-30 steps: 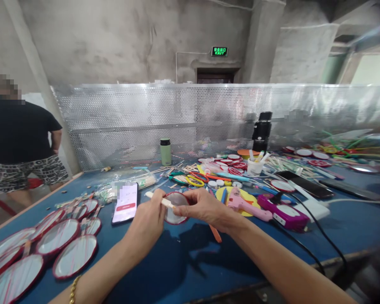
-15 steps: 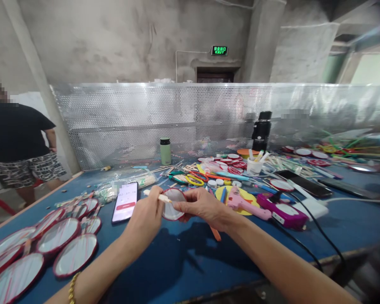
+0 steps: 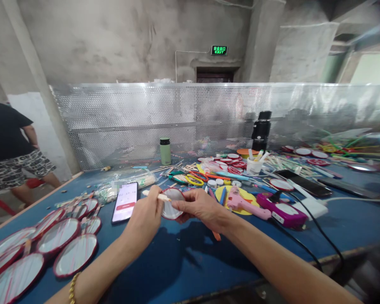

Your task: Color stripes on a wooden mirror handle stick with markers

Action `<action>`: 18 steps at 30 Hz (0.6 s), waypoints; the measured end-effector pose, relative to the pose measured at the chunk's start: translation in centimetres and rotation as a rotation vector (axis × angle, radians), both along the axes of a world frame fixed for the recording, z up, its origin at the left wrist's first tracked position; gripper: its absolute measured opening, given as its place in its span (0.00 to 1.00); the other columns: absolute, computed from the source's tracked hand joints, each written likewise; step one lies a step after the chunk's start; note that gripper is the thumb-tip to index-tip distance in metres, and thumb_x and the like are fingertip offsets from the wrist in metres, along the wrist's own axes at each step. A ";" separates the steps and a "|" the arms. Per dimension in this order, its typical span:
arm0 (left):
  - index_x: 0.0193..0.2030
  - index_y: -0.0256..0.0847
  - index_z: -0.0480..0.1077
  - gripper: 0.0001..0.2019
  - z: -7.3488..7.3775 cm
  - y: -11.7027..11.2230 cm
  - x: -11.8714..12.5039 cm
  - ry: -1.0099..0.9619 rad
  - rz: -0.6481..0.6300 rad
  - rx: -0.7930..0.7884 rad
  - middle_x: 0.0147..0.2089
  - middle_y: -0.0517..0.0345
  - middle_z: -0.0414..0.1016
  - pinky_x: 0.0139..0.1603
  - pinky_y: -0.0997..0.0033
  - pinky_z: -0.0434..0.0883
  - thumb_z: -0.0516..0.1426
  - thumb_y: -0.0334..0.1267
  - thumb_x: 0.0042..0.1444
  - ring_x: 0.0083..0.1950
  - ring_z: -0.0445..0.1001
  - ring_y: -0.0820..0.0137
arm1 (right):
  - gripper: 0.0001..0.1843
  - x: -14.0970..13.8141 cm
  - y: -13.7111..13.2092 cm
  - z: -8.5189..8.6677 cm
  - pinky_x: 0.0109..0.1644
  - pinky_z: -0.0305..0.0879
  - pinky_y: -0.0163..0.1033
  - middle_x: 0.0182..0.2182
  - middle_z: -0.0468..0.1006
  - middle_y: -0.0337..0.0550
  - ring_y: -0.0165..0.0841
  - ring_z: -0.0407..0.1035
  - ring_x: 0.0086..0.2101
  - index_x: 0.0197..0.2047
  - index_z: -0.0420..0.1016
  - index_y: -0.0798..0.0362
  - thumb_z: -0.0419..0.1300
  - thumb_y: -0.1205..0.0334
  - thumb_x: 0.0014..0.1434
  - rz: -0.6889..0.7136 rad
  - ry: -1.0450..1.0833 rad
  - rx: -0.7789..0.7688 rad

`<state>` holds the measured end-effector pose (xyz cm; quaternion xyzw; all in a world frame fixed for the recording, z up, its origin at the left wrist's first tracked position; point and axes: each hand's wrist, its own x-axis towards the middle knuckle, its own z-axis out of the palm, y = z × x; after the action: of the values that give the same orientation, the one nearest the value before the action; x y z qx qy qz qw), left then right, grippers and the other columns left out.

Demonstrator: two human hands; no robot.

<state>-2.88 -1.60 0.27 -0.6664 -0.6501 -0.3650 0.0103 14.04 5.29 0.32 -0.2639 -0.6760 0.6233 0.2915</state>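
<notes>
Over the blue table, both my hands meet around a small round white disc with a dark red rim [image 3: 175,211]. The thumb and fingers of my right hand [image 3: 205,207] pinch the disc at its right side. My left hand [image 3: 148,215], at the disc's left edge, is closed around a pale wooden stick [image 3: 151,195], whose tip lies across the disc's upper face. My left fingertips are partly hidden behind the disc and stick. Just beyond my right hand lies a pink glue gun [image 3: 245,203] on a yellow disc [image 3: 223,195].
Larger red-rimmed discs [image 3: 76,255] cover the left side. A lit phone [image 3: 125,203] lies beside my left hand. Purple power strip [image 3: 283,211], black cable [image 3: 323,236], white cup [image 3: 253,166], green tumbler [image 3: 165,152] and black bottle [image 3: 261,133] stand or lie farther off. A person [image 3: 9,135] is at left.
My hands and the disc have barely shifted, with the disc tilting slightly. The person at the left has moved further left.
</notes>
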 end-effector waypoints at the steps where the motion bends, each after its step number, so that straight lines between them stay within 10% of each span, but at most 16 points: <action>1: 0.39 0.44 0.62 0.07 0.0 0.0 0.0 -0.001 0.000 -0.002 0.26 0.58 0.70 0.28 0.70 0.56 0.44 0.36 0.63 0.28 0.71 0.61 | 0.29 0.0 0.0 -0.1 0.35 0.72 0.35 0.28 0.79 0.41 0.27 0.72 0.25 0.35 0.81 0.59 0.73 0.41 0.41 -0.001 0.004 0.001; 18: 0.38 0.44 0.61 0.07 0.1 0.1 0.1 0.002 -0.014 -0.033 0.24 0.60 0.67 0.27 0.70 0.54 0.44 0.35 0.63 0.26 0.70 0.63 | 0.29 -0.5 0.0 -0.2 0.33 0.70 0.35 0.26 0.78 0.40 0.27 0.70 0.26 0.36 0.82 0.60 0.74 0.44 0.39 -0.044 0.054 -0.024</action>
<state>-2.77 -1.49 0.37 -0.6715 -0.6512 -0.3535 -0.0027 13.55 5.31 0.10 -0.2653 -0.6544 0.6316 0.3200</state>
